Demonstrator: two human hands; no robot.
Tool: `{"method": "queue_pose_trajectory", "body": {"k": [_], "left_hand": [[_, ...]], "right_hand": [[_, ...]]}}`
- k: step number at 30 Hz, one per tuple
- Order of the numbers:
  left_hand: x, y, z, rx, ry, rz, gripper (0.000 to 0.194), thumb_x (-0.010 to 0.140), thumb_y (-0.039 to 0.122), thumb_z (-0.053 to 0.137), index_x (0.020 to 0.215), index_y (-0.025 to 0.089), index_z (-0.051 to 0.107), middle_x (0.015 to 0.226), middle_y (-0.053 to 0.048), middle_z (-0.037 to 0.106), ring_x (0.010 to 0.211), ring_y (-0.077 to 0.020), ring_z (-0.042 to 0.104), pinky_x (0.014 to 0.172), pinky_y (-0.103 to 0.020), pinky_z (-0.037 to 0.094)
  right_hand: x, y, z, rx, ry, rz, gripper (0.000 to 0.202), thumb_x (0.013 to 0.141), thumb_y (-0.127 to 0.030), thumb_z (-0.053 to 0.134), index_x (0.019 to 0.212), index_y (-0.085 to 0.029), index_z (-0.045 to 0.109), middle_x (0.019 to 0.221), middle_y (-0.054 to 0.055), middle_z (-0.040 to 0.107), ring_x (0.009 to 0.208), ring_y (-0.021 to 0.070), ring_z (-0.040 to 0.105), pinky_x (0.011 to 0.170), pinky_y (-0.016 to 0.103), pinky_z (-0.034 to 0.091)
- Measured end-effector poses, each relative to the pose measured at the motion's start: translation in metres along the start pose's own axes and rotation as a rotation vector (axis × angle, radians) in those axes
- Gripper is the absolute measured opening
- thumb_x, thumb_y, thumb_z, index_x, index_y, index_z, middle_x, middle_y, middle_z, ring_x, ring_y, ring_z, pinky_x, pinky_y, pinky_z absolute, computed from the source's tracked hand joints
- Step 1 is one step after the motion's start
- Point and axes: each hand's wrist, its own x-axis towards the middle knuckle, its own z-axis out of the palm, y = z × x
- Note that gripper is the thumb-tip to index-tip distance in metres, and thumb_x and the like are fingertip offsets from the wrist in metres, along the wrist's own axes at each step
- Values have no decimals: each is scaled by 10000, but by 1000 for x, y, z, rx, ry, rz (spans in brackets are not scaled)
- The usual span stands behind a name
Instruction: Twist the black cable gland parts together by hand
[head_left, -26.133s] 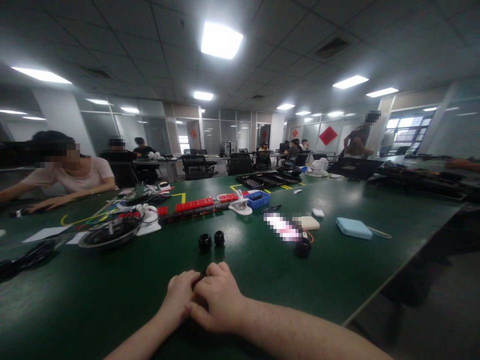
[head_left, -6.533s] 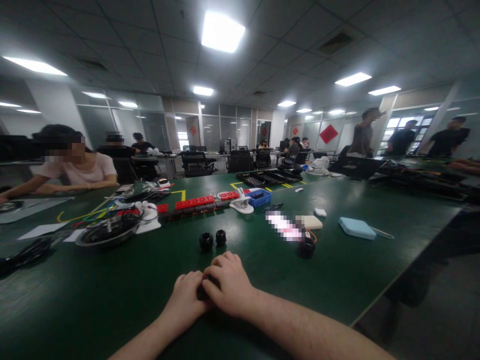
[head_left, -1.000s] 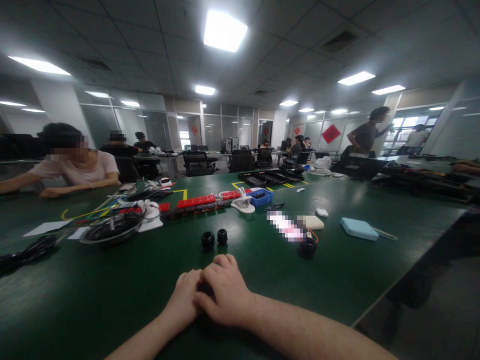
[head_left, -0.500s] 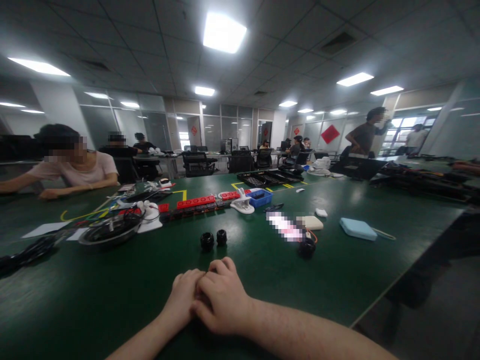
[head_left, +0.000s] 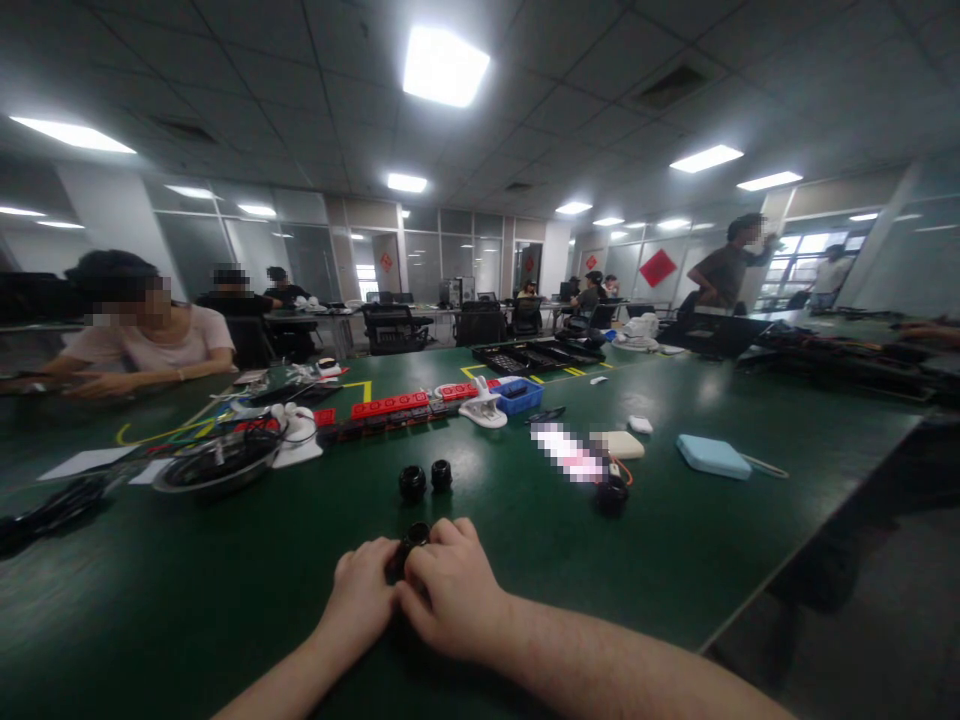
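My left hand [head_left: 365,590] and my right hand [head_left: 457,590] meet low in the middle of the view, both with curled fingers. Between them they hold a black cylindrical part [head_left: 415,537], whose round open top shows above the fingers; its lower portion is hidden by the hands. Just beyond stand two black ribbed round pieces, a larger one [head_left: 412,483] on the left and a smaller one [head_left: 441,475] on the right. All of this is over the green table [head_left: 300,550].
Farther back lie a metal bowl [head_left: 214,470] of black cables, red power strips [head_left: 390,404], a white clamp [head_left: 484,408] and a blue tray [head_left: 519,398]. On the right are a black round object [head_left: 611,495] and a light-blue case [head_left: 712,456]. A person [head_left: 142,330] sits at left.
The top of the black part now shows between my hands, where the fingers covered it before. My hands have parted slightly. The person at left has drawn one arm inward.
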Motion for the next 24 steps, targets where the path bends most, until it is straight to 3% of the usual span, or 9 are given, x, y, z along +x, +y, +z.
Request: {"method": "queue_pose_trajectory", "body": {"k": [12,24], "left_hand": [[0,2,-1,-63,29,15,202,695,330,462,791,191,573,853,-28,596,871,-212,530,777,-324,356],[-1,1,0,-73,28,12,270,681,420,494,798,190,572,856,-28,592,868,-217,523,795,-349,351]], "right_hand": [[3,11,3,36,41,175,117,766,-289,502,712,-188,479,695,2,525,731,158,400,662,291,264],[6,15,2,155,27,297,208,801,-335,461,917,-175,529,837,54,531,812,188,425,695,298,321]]}}
